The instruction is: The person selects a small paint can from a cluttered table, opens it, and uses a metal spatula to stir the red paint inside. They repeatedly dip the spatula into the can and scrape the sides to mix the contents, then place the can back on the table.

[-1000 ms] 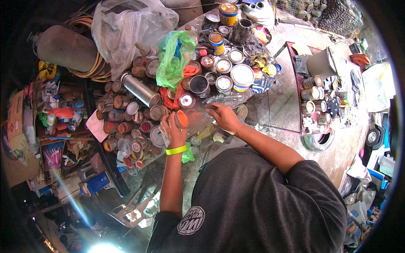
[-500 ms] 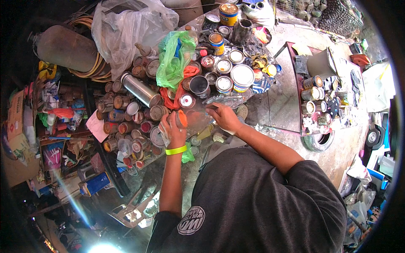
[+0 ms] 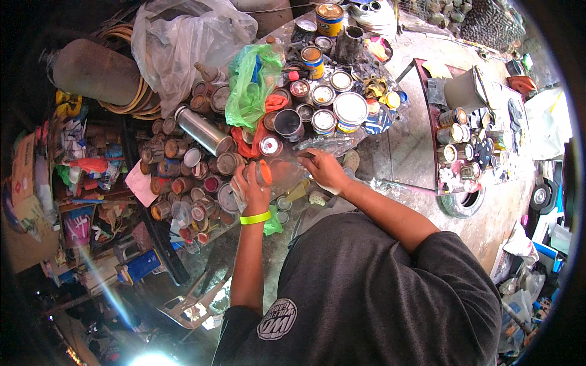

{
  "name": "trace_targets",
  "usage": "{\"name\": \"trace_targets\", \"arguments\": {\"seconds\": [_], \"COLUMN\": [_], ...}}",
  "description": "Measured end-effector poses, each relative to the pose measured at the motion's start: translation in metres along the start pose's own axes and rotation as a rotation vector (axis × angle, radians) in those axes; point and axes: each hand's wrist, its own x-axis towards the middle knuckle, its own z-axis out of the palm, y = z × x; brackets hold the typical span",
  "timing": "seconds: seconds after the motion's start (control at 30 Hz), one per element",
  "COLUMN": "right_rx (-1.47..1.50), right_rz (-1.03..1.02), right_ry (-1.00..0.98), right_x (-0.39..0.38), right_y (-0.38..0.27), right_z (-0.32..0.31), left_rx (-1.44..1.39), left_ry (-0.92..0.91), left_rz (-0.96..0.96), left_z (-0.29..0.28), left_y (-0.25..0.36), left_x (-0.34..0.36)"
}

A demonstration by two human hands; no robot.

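Near the middle of the frame, the left hand [image 3: 251,188] is wrapped around a small orange-topped can [image 3: 262,171]. The right hand [image 3: 326,171] pinches a thin tool [image 3: 303,155] over a clear bag [image 3: 285,172]. The mixing looks half done; many paint cans [image 3: 342,110] wait above.

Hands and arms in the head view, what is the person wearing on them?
Both hands are bare, no gloves. The left hand has a neon yellow-green wristband at the wrist. The right hand has nothing on it. Short dark grey T-shirt sleeves leave both forearms uncovered.
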Motion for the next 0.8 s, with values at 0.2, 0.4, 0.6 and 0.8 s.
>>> {"name": "trace_targets", "arguments": {"seconds": [0.2,0.4,0.6,0.8], "right_rx": [-0.031,-0.005,-0.016,0.002], "right_rz": [0.008,-0.004,-0.008,-0.009], "right_ry": [-0.012,-0.003,-0.003,-0.002], "right_x": [0.0011,0.0013,0.0027,0.0031], "right_y": [0.0032,-0.0002,-0.0001,-0.0027], "right_z": [0.0007,-0.0001,-0.0018,-0.0022], "left_rx": [-0.002,-0.008,-0.021,-0.014], "left_ry": [-0.023,-0.005,-0.006,-0.007], "left_rz": [-0.011,-0.008,-0.016,-0.031], "left_z": [-0.0012,-0.0012,-0.0012,0.0015], "left_y": [0.0012,-0.0001,0.0006,-0.0015], "left_x": [0.0017,0.0019,0.0027,-0.0006]}}
